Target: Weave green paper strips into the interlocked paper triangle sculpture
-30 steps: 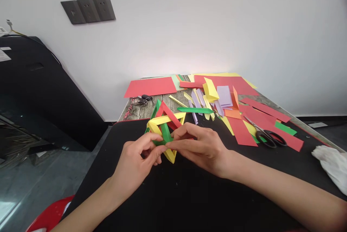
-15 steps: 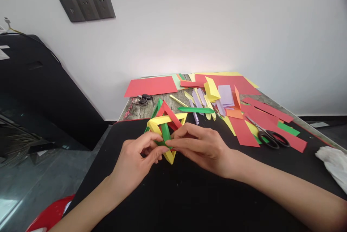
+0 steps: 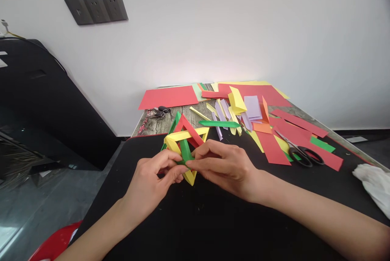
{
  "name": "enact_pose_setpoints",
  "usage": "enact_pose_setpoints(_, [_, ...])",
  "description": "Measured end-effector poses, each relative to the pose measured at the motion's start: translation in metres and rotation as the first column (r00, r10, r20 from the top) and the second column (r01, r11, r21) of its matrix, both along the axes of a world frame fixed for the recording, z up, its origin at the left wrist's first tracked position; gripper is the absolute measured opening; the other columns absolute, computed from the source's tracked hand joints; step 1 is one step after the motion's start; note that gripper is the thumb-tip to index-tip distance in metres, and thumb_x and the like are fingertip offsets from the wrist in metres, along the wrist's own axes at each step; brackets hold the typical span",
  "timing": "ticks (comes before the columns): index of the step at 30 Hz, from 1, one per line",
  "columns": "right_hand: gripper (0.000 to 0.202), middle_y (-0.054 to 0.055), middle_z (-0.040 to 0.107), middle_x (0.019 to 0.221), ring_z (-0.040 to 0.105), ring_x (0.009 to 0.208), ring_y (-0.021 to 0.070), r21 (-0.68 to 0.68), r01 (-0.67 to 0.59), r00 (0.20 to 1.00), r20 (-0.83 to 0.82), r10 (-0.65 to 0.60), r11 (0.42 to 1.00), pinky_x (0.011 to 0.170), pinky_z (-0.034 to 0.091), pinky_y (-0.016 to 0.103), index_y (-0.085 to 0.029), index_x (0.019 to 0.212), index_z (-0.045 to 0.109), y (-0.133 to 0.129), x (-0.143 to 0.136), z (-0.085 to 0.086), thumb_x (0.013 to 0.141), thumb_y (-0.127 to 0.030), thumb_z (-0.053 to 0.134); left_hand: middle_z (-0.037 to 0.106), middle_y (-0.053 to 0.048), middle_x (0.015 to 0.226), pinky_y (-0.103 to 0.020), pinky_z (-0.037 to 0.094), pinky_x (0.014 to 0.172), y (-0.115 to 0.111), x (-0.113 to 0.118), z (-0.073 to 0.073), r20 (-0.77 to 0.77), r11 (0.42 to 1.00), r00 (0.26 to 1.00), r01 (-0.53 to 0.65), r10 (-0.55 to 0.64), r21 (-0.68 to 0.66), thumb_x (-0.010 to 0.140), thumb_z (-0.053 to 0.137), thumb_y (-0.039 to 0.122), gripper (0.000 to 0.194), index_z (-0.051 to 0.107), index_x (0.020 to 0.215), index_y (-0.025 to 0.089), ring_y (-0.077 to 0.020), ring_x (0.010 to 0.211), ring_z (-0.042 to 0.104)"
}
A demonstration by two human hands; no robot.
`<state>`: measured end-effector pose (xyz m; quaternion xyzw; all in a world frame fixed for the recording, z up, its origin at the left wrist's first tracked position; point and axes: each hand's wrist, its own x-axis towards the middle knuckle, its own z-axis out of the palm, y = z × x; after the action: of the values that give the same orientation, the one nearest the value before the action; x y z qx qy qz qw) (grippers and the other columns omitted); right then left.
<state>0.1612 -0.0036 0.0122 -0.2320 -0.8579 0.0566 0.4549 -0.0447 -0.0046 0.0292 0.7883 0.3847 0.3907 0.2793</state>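
Note:
A paper model [image 3: 191,134] of interlocked yellow, red and green folded strips stands over the near part of the black mat. My left hand [image 3: 158,175] pinches its lower left side, thumb and index finger on a green strip [image 3: 185,150]. From the other side, my right hand [image 3: 224,167] closes its fingertips on the same green strip, close to my left thumb. The fingers hide the strip's lower end. Just beyond the model lies a loose folded green strip [image 3: 219,124].
Scissors [image 3: 303,155] rest on red paper strips at the right. Behind are folded lilac and yellow pieces [image 3: 237,100], a red sheet [image 3: 169,97] and a keychain [image 3: 161,111]. A crumpled white tissue [image 3: 373,185] sits at the right edge of the black mat [image 3: 213,228].
The view has shifted very slightly. Both hands keep their pinch at the green strip, with only a tiny shift of the right fingers.

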Motion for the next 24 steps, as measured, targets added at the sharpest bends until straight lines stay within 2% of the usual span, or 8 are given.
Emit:
enact_pose_setpoints(9, [0.019,0.008,0.064,0.088,0.062,0.067,0.0102,-0.001,-0.008,1.0,0.0,0.008,1.0,0.055,0.051,0.02,-0.014,0.1,0.072,0.001,0.0,-0.0024,0.093,-0.011,0.054,0.069,0.004,0.059,-0.018,0.053,0.05,-0.0003,-0.0029,-0.003,-0.086,0.99,0.996,-0.008,0.021,0.14,0.087,0.062,0.025,0.007,0.06,0.087,0.018,-0.0112,0.05,0.066])
enact_pose_setpoints(17, [0.019,0.006,0.064,0.086,0.058,0.061,0.0067,0.039,0.001,1.0,0.004,-0.002,0.999,0.05,0.048,0.017,-0.014,0.098,0.072,0.0012,-0.0007,-0.0007,0.093,-0.009,0.053,0.07,0.005,0.061,-0.018,0.052,0.051,-0.0005,-0.0045,-0.0031,-0.122,0.994,0.992,-0.004,0.018,0.112,0.085,0.062,0.02,0.004,0.061,0.088,0.019,-0.0113,0.052,0.067])
enact_pose_setpoints(21, [0.018,0.007,0.064,0.087,0.059,0.061,0.0081,0.032,-0.003,1.0,0.011,0.002,0.999,0.051,0.05,0.019,-0.013,0.099,0.071,0.0002,-0.0008,-0.0001,0.094,-0.014,0.054,0.068,0.006,0.06,-0.015,0.05,0.047,-0.0005,-0.004,-0.005,-0.123,0.979,0.992,-0.002,0.027,0.203,0.083,0.064,0.017,0.006,0.06,0.087,0.02,-0.0088,0.049,0.064])
enact_pose_setpoints(24, [0.016,0.008,0.064,0.086,0.061,0.064,0.009,0.035,0.004,1.0,0.001,-0.005,0.999,0.054,0.052,0.02,-0.013,0.097,0.072,0.0,-0.0019,-0.0008,0.094,-0.018,0.056,0.067,0.007,0.059,-0.012,0.043,0.04,-0.0023,-0.0036,-0.0078,-0.128,0.957,0.989,-0.037,0.077,0.289,0.084,0.064,0.017,0.007,0.06,0.089,0.02,-0.0067,0.047,0.061])
